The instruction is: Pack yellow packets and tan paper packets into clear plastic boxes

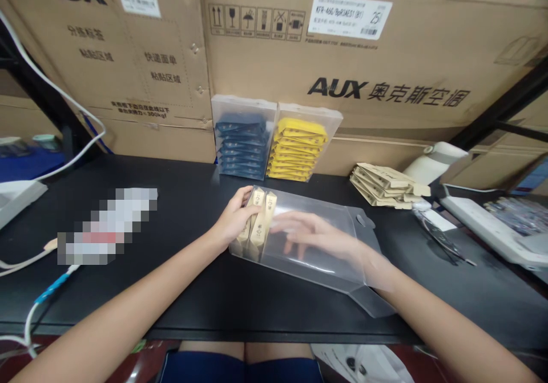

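A clear plastic box [317, 257] lies on its side on the black desk, its flaps open at the right end. Two narrow cream-coloured packets [261, 220] with dark lettering stand side by side inside its left end. My left hand [240, 217] is closed around that end, thumb over the packets' top edges and fingers behind. Through the open end, my right hand [321, 234] reaches into the box and shows through the plastic. Its fingers are partly stretched and apart, close to the packets, with nothing visible in them.
Upright at the back stand clear boxes of blue packets [242, 146] and yellow packets [297, 149]. Right of them lie a stack of cream packets [385, 184], a white bottle [436, 160], glasses [445, 240] and a white tray [492, 229]. Cables [53, 286] run along the left.
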Motion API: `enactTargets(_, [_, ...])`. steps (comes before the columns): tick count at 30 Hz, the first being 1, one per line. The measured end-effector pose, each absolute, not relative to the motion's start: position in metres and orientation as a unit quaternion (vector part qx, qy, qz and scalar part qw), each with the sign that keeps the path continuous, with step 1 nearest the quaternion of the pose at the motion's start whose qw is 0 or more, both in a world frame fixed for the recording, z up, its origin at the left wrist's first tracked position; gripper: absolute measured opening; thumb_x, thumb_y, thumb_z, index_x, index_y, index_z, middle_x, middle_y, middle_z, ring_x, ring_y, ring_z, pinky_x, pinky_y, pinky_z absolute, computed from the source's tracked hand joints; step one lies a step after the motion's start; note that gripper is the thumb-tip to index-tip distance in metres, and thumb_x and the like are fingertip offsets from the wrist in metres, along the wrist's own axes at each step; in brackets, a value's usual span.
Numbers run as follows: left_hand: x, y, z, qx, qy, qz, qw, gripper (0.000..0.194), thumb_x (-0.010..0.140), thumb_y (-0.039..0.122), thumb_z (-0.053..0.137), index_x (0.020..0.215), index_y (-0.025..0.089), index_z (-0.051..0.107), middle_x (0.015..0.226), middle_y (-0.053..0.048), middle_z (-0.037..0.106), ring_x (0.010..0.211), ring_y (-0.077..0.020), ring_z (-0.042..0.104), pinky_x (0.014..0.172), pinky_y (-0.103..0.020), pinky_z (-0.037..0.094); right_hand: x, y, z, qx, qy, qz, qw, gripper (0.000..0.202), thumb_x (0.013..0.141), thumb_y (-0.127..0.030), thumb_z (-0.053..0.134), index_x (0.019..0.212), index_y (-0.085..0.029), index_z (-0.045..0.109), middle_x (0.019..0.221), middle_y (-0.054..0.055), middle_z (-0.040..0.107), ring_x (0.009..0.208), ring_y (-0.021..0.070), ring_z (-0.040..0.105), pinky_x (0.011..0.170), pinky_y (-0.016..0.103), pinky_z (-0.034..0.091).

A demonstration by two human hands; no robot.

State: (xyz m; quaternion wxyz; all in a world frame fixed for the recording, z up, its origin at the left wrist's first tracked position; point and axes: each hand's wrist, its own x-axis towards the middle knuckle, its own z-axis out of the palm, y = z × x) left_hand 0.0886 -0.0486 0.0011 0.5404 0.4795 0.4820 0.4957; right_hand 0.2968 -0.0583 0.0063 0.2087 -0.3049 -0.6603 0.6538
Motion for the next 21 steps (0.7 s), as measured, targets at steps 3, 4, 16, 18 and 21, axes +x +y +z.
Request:
enactTargets(3, [0.0888,-0.0485,0.001,0.474,0.481,0.5,0.543,0.046,0.066,0.013,0.06,0.111,0.015,0.05,0.116,-0.011,0.06,0.113,-0.0252,0.054,0.098,-0.038,0.04,0.2983,-0.0568,0.0054,-0.296,-0.666,0.656,0.196,0.046,0.084,-0.03,0.06,0.128,-0.024,0.05,0.129,0.011,0.056,0.079,0.0143,0.066,0.056,0.022,0.055])
enactTargets(4, [0.0889,-0.0485,0.001,0.472,0.482,0.5,0.543,0.046,0.066,0.012,0.06,0.11,0.016,0.051,0.115,-0.01,0.06,0.113,-0.0251,0.054,0.098,-0.038,0.04,0.2988,-0.0563,0.0051,-0.293,-0.669,0.657,0.19,0.047,0.085,-0.03,0.059,0.13,-0.025,0.049,0.13,0.011,0.055,0.08,0.0147,0.066,0.056,0.022,0.055])
enactTargets(16, [0.0889,-0.0497,0.0006,0.472,0.487,0.493,0.544,0.046,0.069,0.014,0.058,0.114,0.016,0.049,0.117,-0.01,0.058,0.113,-0.024,0.054,0.095,-0.035,0.042,0.2965,-0.0587,0.0008,-0.284,-0.705,0.63,0.16,0.053,0.088,-0.029,0.054,0.139,-0.028,0.037,0.131,0.012,0.054,0.076,0.0121,0.067,0.057,0.021,0.051])
enactTargets(18, [0.0884,-0.0494,-0.0003,0.481,0.483,0.49,0.543,0.047,0.07,0.014,0.057,0.115,0.015,0.048,0.118,-0.01,0.057,0.114,-0.0234,0.053,0.095,-0.034,0.042,0.2955,-0.0593,0.0019,-0.286,-0.706,0.627,0.163,0.053,0.089,-0.028,0.054,0.139,-0.028,0.036,0.132,0.011,0.052,0.077,0.0123,0.067,0.057,0.021,0.051])
enactTargets(21, [0.0879,-0.0496,-0.0002,0.496,0.483,0.481,0.537,0.043,0.072,0.015,0.056,0.114,0.016,0.047,0.119,-0.009,0.057,0.115,-0.0225,0.052,0.098,-0.034,0.04,0.2943,-0.0599,0.0039,-0.287,-0.705,0.628,0.164,0.054,0.089,-0.026,0.054,0.139,-0.029,0.036,0.135,0.011,0.05,0.076,0.012,0.067,0.056,0.021,0.051])
